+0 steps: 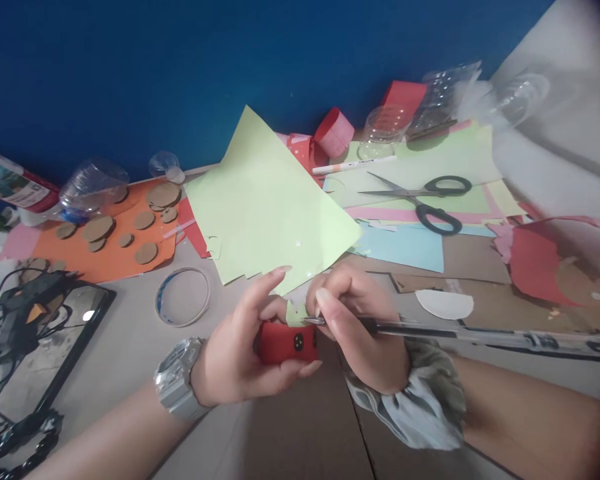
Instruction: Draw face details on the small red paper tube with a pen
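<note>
Wrists: a wristwatch [180, 377] on the left, a cloth band [425, 403] on the right, both close to the viewer.
Left hand: the left hand [235, 353] is closed around the red roll [276, 345], thumb below and fingers above.
Red roll: in the left hand's grasp, at lower centre above the counter [125, 373]; its wider side runs crosswise, black spots towards the viewer and the right end towards the right hand.
Right hand: the right hand [363, 320] is clamped on the pen [410, 327], thumb against fingers, just beside the roll's right end.
Pen axis: nearly level across the view, tip pointing left, barrel reaching off to the right.
Green scrap: a small green scrap [295, 315] sits between both hands, just above the roll's top edge; the pen tip is at its lower right edge, though contact cannot be told. Which fingers bear it is also unclear.
Nearer hand: the left has the roll; the right has the pen tip at the scrap.
Beyond: a large green sheet [275, 200] straight ahead, a tape ring [159, 310] to its left, scissors [416, 195] to its right.
</note>
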{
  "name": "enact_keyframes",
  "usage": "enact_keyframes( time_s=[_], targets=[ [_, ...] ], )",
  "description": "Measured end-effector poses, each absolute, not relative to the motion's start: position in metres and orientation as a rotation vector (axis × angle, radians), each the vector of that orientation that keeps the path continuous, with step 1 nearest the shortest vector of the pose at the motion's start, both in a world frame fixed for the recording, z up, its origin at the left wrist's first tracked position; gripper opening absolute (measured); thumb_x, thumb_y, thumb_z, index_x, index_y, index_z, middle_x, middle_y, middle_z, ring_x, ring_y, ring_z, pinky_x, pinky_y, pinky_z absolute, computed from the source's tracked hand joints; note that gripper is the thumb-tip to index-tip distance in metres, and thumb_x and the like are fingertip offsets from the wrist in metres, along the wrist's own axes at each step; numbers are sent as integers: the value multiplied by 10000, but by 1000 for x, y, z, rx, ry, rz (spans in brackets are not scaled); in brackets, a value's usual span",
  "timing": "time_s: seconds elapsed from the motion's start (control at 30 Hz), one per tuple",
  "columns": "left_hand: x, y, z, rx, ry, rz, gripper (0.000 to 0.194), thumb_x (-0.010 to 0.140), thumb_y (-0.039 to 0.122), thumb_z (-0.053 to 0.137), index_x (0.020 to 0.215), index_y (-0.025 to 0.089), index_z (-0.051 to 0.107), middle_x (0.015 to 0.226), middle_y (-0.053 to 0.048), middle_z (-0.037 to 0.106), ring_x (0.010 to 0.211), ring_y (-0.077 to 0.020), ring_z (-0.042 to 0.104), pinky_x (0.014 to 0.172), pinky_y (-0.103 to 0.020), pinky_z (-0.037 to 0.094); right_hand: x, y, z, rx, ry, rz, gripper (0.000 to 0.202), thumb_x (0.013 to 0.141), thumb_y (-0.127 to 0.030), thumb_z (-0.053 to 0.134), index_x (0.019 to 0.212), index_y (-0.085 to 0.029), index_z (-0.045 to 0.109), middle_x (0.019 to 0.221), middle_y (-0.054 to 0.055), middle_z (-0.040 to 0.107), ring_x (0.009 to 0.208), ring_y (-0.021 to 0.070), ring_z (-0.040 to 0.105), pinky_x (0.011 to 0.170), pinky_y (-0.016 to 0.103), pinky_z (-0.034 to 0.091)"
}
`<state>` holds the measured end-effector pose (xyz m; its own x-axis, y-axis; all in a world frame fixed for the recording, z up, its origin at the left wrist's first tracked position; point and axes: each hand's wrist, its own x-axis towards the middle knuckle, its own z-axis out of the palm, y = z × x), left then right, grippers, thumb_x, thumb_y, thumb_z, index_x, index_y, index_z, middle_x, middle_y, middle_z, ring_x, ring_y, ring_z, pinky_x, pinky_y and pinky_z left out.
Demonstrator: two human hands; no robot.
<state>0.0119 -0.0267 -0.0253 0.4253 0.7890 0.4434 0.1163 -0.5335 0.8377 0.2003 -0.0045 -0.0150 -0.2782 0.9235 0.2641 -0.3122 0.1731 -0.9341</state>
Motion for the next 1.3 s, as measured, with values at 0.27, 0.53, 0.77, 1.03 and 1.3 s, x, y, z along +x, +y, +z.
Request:
enact_keyframes(
  time_s=[0.27, 0.53, 0.77, 1.03, 1.3],
  targets=[
    [6, -26, -27, 1760, 820, 1160, 1082, 852, 393, 949, 1710, 455, 294, 910, 50, 627, 699, -116, 644, 660, -224, 567, 200, 1, -12, -860, -1186, 1481, 334, 1087, -300, 616, 778, -246, 502, 603, -82, 435, 500, 100, 347, 467, 257, 270],
    [7, -28, -18, 1633, 844, 1023, 1099, 840, 95, 888, 1677, 531, 324, 1074, 25, 623, 789, -109, 704, 685, -183, 626, 198, 2, -8, -858, -1208, 1561, 356, 1066, -297, 599, 738, -246, 469, 624, -70, 434, 521, 106, 358, 494, 269, 286],
    [5, -29, -21, 1662, 890, 1008, 1112, 825, 328, 963, 1700, 511, 302, 1132, -13, 619, 796, -142, 691, 656, -231, 615, 198, -5, -14, -655, -1268, 1494, 309, 924, -287, 877, 896, -284, 569, 759, -33, 589, 594, 152, 501, 539, 313, 392],
    [9, -30, -18, 1642, 690, 940, 833, 1068, 63, 418, 1751, 459, 152, 1074, -18, 645, 825, -153, 645, 818, -316, 594, 194, -3, -11, -766, -1264, 1578, 433, 965, -424, 836, 761, -282, 481, 650, -44, 503, 547, 152, 416, 520, 334, 334],
    [19, -34, -21, 1794, 832, 991, 869, 1074, 88, 440, 1778, 399, 35, 995, 3, 598, 665, -118, 549, 635, -255, 533, 198, 0, -8, -837, -1359, 1451, 385, 989, -326, 785, 750, -287, 485, 628, -48, 495, 534, 160, 404, 519, 349, 322]
  ],
)
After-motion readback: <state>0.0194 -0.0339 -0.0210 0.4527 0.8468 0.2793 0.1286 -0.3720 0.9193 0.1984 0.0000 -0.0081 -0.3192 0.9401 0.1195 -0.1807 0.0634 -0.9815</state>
